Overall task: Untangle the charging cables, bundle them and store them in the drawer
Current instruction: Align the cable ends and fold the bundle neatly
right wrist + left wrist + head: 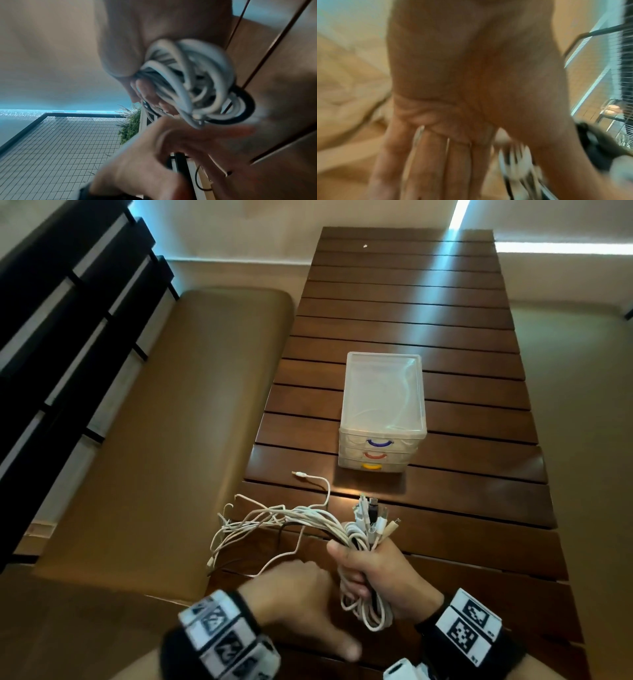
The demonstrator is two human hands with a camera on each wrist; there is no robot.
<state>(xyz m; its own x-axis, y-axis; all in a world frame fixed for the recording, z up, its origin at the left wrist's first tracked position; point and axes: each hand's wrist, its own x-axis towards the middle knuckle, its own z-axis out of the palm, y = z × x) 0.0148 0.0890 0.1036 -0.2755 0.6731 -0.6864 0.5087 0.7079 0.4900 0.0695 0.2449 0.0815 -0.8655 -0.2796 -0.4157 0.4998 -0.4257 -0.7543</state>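
Note:
My right hand grips a bundle of mostly white charging cables above the near end of the table. Their plugs stick up from the fist and coiled loops hang below it. Seen from the right wrist, the fingers curl round the coils. Loose cable tails trail left over the table edge. My left hand sits just left of the bundle, blurred, fingers straight, with thin cable strands across them. The small clear drawer unit stands farther back with all three drawers closed.
The slatted dark wooden table stretches away beyond the drawer unit. A tan padded bench runs along its left side, with a dark slatted backrest behind it. One cable end lies on the table near the unit's front.

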